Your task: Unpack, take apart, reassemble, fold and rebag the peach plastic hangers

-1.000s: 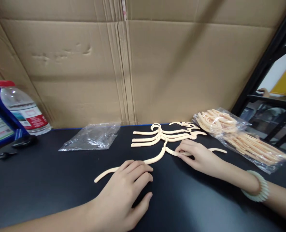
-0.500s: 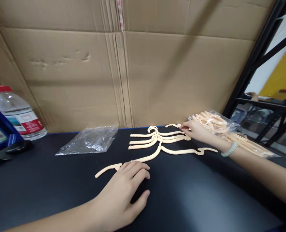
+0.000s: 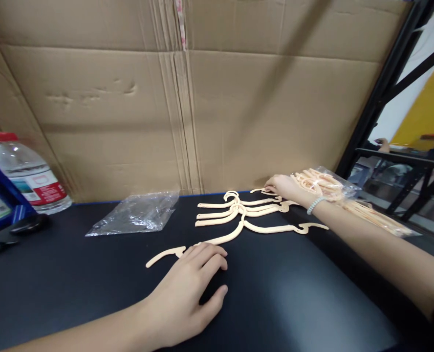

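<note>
1. The left hand [image 3: 191,288] lies flat and open on the black desk [image 3: 293,303], its fingertips pressing on one arm of the nearest cream hanger [image 3: 239,233], which seems to pin that hanger in place.
2. The right hand [image 3: 285,188] reaches far forward to a small loose hanger piece [image 3: 259,190] at the back of the desk; its fingers rest on it, but I cannot tell whether they grip it. A pale bead bracelet [image 3: 315,205] sits on that wrist.
3. Behind the nearest hanger, a few more hangers [image 3: 235,208] lie side by side, hooks aligned, like a sorted row.
4. A clear bag of hangers [image 3: 349,200] lies just right of the right hand, within reach.
5. An empty plastic bag [image 3: 136,213] lies left of the row.
6. A water bottle [image 3: 28,176] stands at far left; a cardboard wall [image 3: 129,98] backs the desk, with a black rack [image 3: 385,83] to the right.
</note>
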Demonstrator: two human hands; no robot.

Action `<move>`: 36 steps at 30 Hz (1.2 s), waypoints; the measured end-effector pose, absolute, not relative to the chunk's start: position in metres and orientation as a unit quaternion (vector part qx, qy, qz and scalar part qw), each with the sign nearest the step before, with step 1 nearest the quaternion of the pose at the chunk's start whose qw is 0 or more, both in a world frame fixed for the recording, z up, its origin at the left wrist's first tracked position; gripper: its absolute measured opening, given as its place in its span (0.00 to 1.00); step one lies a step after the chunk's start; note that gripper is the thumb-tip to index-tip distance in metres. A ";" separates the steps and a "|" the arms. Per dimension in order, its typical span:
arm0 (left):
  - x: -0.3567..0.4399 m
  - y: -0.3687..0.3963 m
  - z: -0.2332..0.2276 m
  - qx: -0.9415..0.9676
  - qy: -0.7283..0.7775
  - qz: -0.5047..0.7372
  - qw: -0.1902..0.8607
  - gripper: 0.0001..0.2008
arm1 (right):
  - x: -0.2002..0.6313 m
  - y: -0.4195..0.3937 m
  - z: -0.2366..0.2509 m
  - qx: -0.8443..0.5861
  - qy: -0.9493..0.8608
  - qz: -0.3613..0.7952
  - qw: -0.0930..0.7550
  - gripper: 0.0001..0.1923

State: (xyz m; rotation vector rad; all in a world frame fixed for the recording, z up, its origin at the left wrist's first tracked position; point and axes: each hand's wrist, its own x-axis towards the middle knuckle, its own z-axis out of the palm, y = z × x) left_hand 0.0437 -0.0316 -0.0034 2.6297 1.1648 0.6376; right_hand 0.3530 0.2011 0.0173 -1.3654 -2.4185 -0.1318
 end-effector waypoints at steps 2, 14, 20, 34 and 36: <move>0.044 -0.032 -0.003 0.888 0.397 0.211 0.098 0.10 | 0.352 0.196 0.028 -0.467 -0.849 -0.046 0.242 0.09; 0.043 -0.025 -0.001 0.819 0.431 0.290 0.244 0.12 | 0.287 0.075 0.044 -0.326 -0.695 0.355 0.534 0.12; 0.042 -0.021 0.007 0.717 0.438 0.361 0.404 0.09 | 0.268 0.040 0.030 -0.279 -0.684 0.451 0.502 0.08; 0.056 -0.030 0.004 0.594 0.410 0.453 0.524 0.12 | 0.247 0.010 0.007 -0.215 -0.815 0.371 0.389 0.05; 0.056 -0.030 0.004 0.587 0.415 0.457 0.523 0.12 | 0.254 0.023 0.013 -0.214 -0.849 0.287 0.388 0.04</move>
